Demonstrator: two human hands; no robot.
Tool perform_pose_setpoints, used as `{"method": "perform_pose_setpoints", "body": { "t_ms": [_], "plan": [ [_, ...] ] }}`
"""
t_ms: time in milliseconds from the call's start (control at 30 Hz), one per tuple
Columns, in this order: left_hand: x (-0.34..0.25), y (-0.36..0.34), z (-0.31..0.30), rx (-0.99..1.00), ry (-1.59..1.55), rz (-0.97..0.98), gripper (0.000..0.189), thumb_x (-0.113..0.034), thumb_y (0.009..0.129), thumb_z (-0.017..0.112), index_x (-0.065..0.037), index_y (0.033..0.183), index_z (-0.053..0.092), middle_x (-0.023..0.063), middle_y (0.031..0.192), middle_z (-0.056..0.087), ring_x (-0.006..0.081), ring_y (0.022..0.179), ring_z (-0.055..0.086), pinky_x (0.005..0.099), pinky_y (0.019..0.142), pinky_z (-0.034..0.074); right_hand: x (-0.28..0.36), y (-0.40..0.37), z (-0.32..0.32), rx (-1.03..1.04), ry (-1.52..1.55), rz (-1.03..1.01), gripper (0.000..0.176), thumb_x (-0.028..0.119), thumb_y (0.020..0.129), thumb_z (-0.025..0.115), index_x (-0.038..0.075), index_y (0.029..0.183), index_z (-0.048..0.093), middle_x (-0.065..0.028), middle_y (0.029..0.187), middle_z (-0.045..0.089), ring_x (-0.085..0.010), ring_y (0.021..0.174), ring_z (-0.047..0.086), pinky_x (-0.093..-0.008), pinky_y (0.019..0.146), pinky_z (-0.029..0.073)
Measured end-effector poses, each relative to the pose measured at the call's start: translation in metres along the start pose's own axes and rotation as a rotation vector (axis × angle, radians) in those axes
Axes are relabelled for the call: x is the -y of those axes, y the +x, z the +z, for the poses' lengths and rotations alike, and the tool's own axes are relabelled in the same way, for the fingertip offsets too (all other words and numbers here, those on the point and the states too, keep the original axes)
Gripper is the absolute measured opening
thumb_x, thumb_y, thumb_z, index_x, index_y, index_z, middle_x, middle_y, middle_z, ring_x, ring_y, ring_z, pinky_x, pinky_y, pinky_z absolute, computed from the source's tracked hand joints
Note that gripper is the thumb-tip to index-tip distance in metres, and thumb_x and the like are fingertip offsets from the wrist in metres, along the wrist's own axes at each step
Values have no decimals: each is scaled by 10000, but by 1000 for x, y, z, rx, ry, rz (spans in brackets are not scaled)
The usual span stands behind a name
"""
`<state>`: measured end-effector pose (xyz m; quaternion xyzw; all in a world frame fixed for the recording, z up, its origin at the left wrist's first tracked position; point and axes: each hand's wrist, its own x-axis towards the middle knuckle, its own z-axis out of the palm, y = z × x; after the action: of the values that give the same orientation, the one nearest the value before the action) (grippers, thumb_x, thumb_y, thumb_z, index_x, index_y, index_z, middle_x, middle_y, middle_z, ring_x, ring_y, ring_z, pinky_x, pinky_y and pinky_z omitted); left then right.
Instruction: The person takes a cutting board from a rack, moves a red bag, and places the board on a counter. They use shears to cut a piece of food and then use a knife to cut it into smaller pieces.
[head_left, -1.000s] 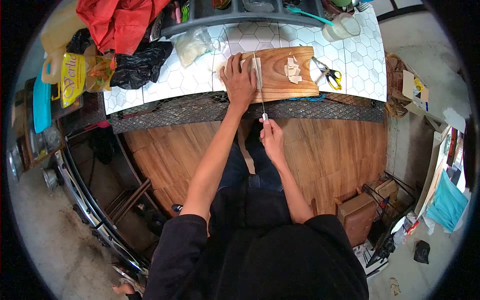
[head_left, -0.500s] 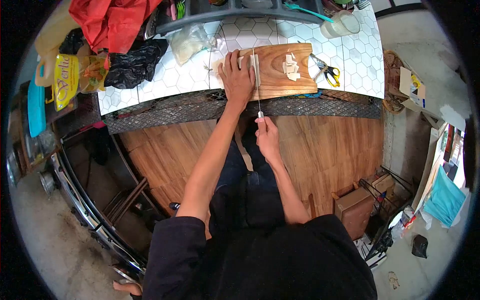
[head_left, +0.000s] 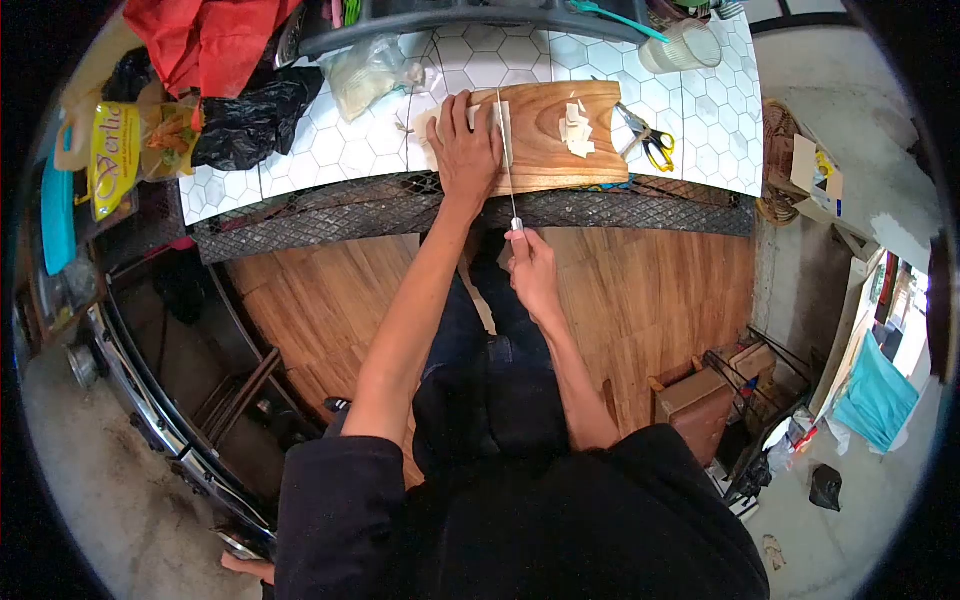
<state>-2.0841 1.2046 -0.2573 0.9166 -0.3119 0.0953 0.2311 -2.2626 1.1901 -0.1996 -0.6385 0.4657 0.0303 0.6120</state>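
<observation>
My left hand [head_left: 468, 155] lies over a pale, thin flat sheet [head_left: 427, 133] at the left part of the wooden cutting board [head_left: 540, 165], fingers spread and pressing down. The sheet is mostly hidden under the hand, and its material is hard to tell. In my right hand [head_left: 533, 268] is the white handle of a knife [head_left: 508, 165], closed in the fingers at the counter's front edge. Its long thin blade points away from me across the board, close beside my left fingers. Several small cut pale pieces [head_left: 576, 132] rest on the board to the right.
Scissors with yellow-and-black handles [head_left: 657, 148] lie right of the board. A clear plastic bag [head_left: 368, 78], black bag [head_left: 255, 120] and red cloth or bag [head_left: 215, 45] are on the left. A ribbed cup [head_left: 682, 48] and a dark tray [head_left: 470, 25] stand at the back.
The view has shifted slightly, so the counter sits a little further left and up. Both hands and the knife keep nearly the same place on the board.
</observation>
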Motion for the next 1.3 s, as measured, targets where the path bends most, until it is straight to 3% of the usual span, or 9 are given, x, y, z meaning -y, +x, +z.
{"method": "perform_pose_setpoints", "body": {
  "t_ms": [333,633,700,833,900,1200,1300],
  "plan": [
    [-3,0,-2,-11,-49,-34,366,-240,899,566,-91,1233,574,133,1409,417,311,1357,329,535,1090,231,3,7,-2,9,11,26,352,292,994,487,-29,984,630,-149,614,539,-229,567,521,-390,589,426],
    [-3,-1,0,-42,-42,-36,343,-225,888,571,-106,1210,590,117,1401,454,304,1344,360,537,1083,240,18,2,-9,57,84,74,359,305,999,478,-18,998,637,-70,586,496,-153,561,521,-344,549,416],
    [-2,-2,2,-51,-34,-46,337,-226,888,569,-114,1205,594,114,1400,459,302,1343,361,537,1082,240,25,-2,-9,119,227,176,287,312,1011,485,43,1026,583,24,599,423,-43,449,355,-218,402,280],
    [-4,-1,5,-51,-30,-91,317,-228,885,571,-128,1183,612,110,1391,473,299,1335,370,526,1068,248,21,0,-4,110,253,184,274,304,1012,484,48,1006,581,25,598,418,-42,451,356,-215,402,281],
    [-2,1,1,-50,-14,-72,323,-249,883,581,-138,1184,619,97,1375,486,290,1314,386,507,1051,252,14,4,-1,50,67,98,373,332,993,472,1,994,644,-101,621,550,-190,590,564,-355,600,452],
    [4,5,-3,-41,-25,-25,330,-284,871,610,-145,1170,627,89,1328,502,283,1258,413,482,1019,266,-10,12,5,-33,-31,-49,391,328,1000,472,-24,1013,641,-191,695,595,-267,623,593,-395,639,459],
    [4,4,-3,-45,-4,-12,341,-308,891,597,-163,1200,601,74,1329,495,279,1260,404,484,1019,262,-17,12,7,-31,-33,-78,388,323,1004,474,-25,1033,644,-174,677,585,-255,614,585,-388,630,457]
  ]
}}
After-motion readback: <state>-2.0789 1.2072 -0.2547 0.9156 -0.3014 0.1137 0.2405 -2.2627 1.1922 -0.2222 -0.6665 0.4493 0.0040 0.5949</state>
